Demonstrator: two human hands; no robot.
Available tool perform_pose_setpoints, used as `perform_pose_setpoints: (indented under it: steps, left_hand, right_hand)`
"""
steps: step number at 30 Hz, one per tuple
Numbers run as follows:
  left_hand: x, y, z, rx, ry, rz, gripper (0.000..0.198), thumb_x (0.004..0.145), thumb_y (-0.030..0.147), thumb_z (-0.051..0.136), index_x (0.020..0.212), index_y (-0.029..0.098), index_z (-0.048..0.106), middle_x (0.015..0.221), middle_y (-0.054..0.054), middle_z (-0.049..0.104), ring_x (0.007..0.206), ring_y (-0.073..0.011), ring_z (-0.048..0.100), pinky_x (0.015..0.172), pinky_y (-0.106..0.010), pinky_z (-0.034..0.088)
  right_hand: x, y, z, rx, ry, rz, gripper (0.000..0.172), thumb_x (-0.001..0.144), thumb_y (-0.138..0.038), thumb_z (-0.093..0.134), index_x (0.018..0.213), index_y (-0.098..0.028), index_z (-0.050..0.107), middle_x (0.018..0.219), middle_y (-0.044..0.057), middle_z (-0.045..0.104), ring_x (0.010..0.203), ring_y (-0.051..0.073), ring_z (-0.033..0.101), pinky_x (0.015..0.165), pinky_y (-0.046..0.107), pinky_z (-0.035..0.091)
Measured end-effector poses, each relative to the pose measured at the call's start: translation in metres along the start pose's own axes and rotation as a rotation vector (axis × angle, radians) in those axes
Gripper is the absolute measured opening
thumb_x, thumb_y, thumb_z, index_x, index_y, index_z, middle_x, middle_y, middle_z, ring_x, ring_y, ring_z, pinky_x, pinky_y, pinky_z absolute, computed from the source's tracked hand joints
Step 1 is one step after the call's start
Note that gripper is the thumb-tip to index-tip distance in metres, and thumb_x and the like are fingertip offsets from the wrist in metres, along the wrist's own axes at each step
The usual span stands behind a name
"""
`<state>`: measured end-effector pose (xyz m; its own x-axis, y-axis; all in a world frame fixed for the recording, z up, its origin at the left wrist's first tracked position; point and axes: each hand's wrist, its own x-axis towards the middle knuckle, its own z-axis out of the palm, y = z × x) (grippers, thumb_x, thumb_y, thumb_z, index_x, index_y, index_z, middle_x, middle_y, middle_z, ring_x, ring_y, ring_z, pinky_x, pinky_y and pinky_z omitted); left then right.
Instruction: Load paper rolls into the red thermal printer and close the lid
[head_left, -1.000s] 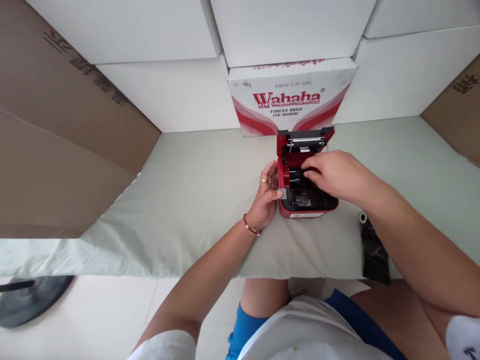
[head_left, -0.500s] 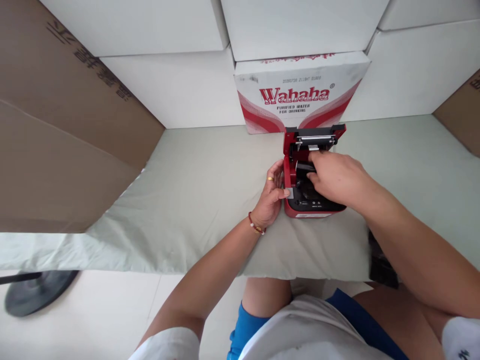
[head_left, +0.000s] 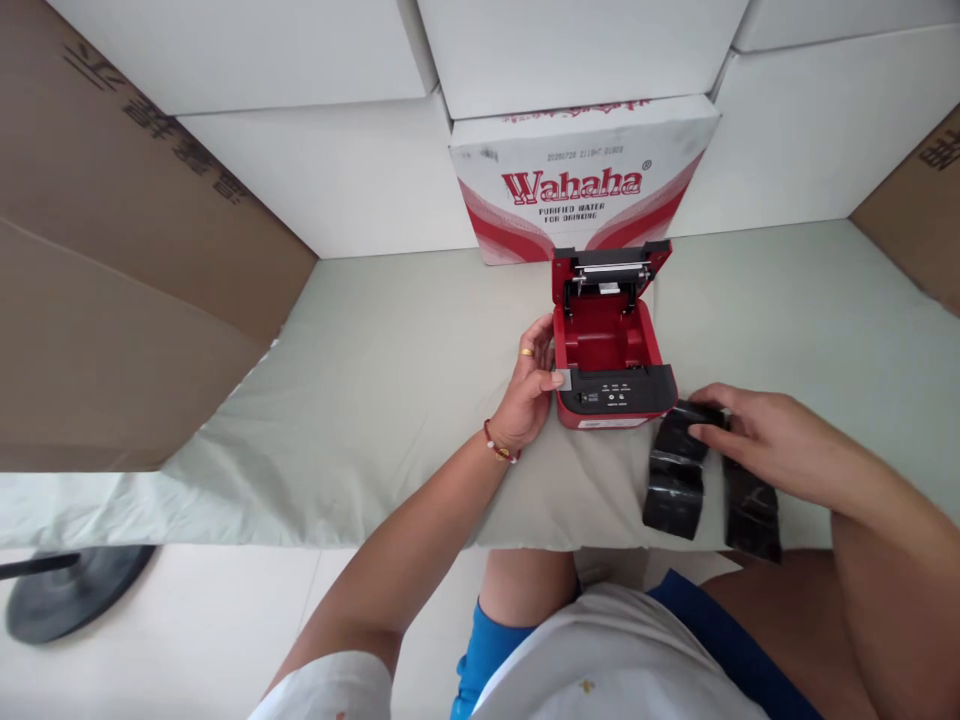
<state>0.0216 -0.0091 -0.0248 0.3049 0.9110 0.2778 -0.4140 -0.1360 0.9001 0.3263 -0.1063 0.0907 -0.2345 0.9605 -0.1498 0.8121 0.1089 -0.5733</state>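
A red and black label printer [head_left: 615, 393] stands on the cloth-covered table, its lid [head_left: 611, 272] tilted up and its red inner bay bare. My left hand [head_left: 531, 385] grips the printer's left side, thumb on the grey tab at its front corner and fingers along the outer wall. To the right of the printer, my right hand [head_left: 750, 435] pinches a glossy black strip [head_left: 673, 495] between thumb and fingers. This strip hangs in folds towards the table's front edge. Another black length [head_left: 752, 515] lies just right of it, below my hand; whether the two join is hidden.
Behind the printer stands a white and red Wahaha water carton [head_left: 577, 185], against stacked white boxes [head_left: 315, 180]. Brown cardboard boxes flank the table at left [head_left: 150, 300] and right [head_left: 919, 210]. The pale green cloth [head_left: 405, 400] drops over the front edge.
My right hand has come out of the printer's bay and moved right and towards me, bringing the black strip with it. My left hand keeps its hold on the printer.
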Motion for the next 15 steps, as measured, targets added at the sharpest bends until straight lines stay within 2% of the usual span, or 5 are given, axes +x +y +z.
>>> perform_pose_setpoints:
  steps: [2,4,7,11,15]
  left_hand:
    - [0.0,0.003,0.002,-0.036,0.002,-0.026,0.087,0.079,0.061,0.089,0.155,0.038,0.054,0.177,-0.004,0.046,0.166,-0.0331,0.042,0.135,-0.052,0.039]
    - [-0.001,0.008,0.005,-0.094,0.027,-0.053,0.085,0.077,0.057,0.091,0.153,0.038,0.056,0.177,-0.003,0.046,0.167,-0.0323,0.04,0.136,-0.05,0.036]
    - [-0.002,0.013,0.009,-0.165,0.071,-0.081,0.083,0.075,0.053,0.093,0.15,0.036,0.06,0.176,-0.003,0.048,0.168,-0.0323,0.038,0.137,-0.047,0.034]
    - [-0.002,0.014,0.012,-0.203,0.086,-0.102,0.084,0.072,0.051,0.095,0.148,0.037,0.062,0.174,-0.002,0.05,0.167,-0.0328,0.038,0.135,-0.047,0.036]
    - [-0.002,0.012,0.011,-0.187,0.067,-0.084,0.084,0.073,0.052,0.095,0.148,0.037,0.061,0.174,-0.002,0.05,0.167,-0.0332,0.039,0.135,-0.048,0.036]
  right_hand:
    - [0.0,0.001,0.014,-0.02,0.084,-0.009,0.033,0.098,-0.052,0.065,0.114,-0.027,0.081,0.094,0.005,0.085,0.062,0.023,0.073,0.055,0.036,0.056]
    - [-0.008,0.008,0.016,-0.053,0.193,0.017,0.043,0.101,-0.057,0.061,0.127,-0.028,0.081,0.108,0.006,0.086,0.062,0.021,0.071,0.061,0.039,0.059]
    - [-0.029,0.033,0.006,-0.134,0.291,0.097,0.05,0.103,-0.066,0.056,0.125,-0.031,0.083,0.112,0.008,0.085,0.065,0.023,0.072,0.07,0.045,0.062]
    - [-0.044,0.064,0.007,-0.157,0.254,0.073,0.055,0.097,-0.077,0.056,0.112,-0.034,0.085,0.115,0.011,0.086,0.088,0.038,0.081,0.076,0.056,0.064]
    - [-0.054,0.045,0.019,-0.117,0.307,0.0,0.054,0.099,-0.078,0.055,0.11,-0.035,0.085,0.098,0.01,0.084,0.083,0.036,0.079,0.07,0.052,0.064]
